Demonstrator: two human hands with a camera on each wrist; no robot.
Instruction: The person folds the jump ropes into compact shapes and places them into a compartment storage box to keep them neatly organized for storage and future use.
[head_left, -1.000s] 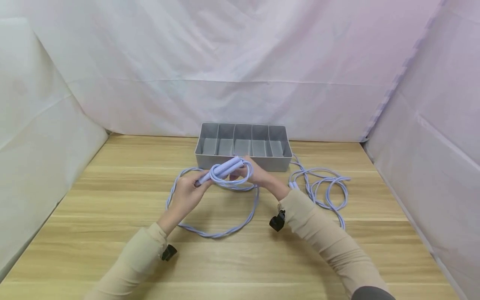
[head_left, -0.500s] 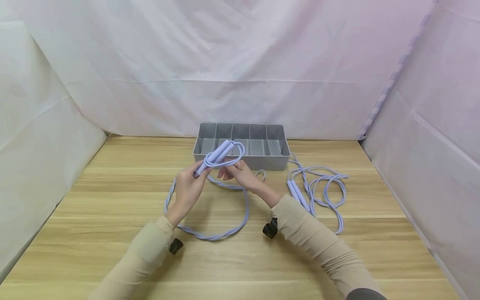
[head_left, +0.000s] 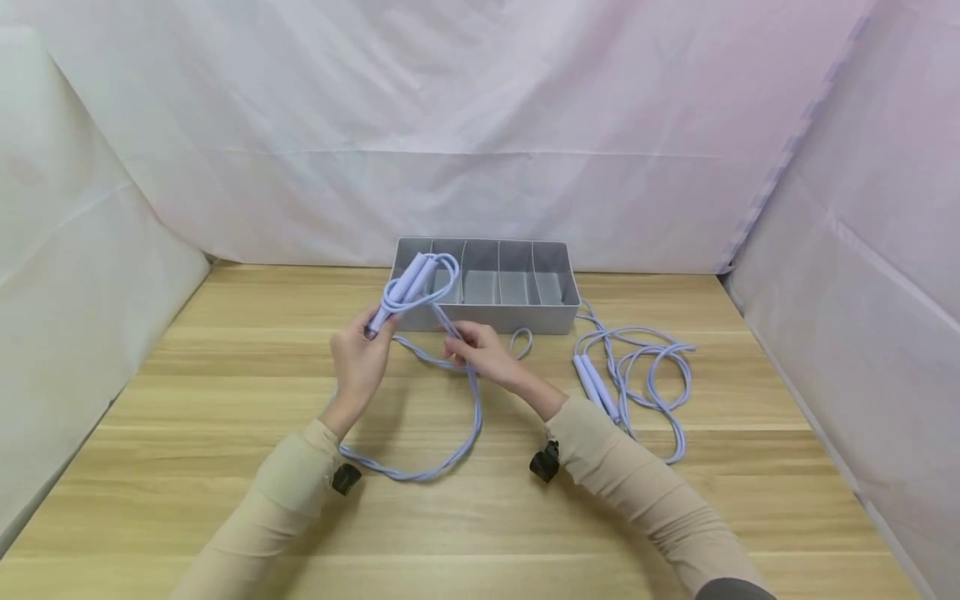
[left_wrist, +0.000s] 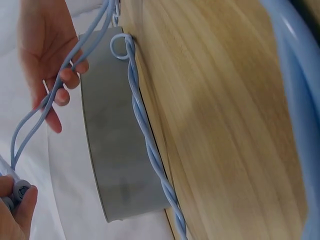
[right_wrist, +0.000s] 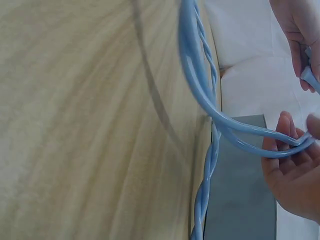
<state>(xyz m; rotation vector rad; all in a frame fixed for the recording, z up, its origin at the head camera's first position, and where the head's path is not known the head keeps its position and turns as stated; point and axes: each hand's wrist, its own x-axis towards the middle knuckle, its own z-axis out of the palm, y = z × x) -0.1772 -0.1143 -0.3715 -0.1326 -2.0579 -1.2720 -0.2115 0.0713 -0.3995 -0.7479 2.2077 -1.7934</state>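
Note:
My left hand (head_left: 358, 362) grips the lower ends of two pale blue jump rope handles (head_left: 407, 287), held side by side and tilted up. A loop of cord winds round the handles and stands out at their top. Between thumb and fingers, my right hand (head_left: 483, 354) holds the doubled cord (right_wrist: 255, 132) of that jump rope, a little to the right of the handles. From there the cord drops and curves in a wide twisted loop over the table. In the left wrist view, a handle end (left_wrist: 21, 189) shows between the left thumb and fingers.
Behind the hands stands a grey box (head_left: 487, 319) with several compartments. A second pale blue jump rope (head_left: 663, 360) lies loosely coiled on the wooden table (head_left: 480, 533) at the right, its two handles (head_left: 596, 387) together. White cloth (head_left: 480, 200) hangs at the back and sides.
My left hand has moved left and up with the handles, which now overlap the box's left compartments. My right hand has come away from the handles and now holds the cord.

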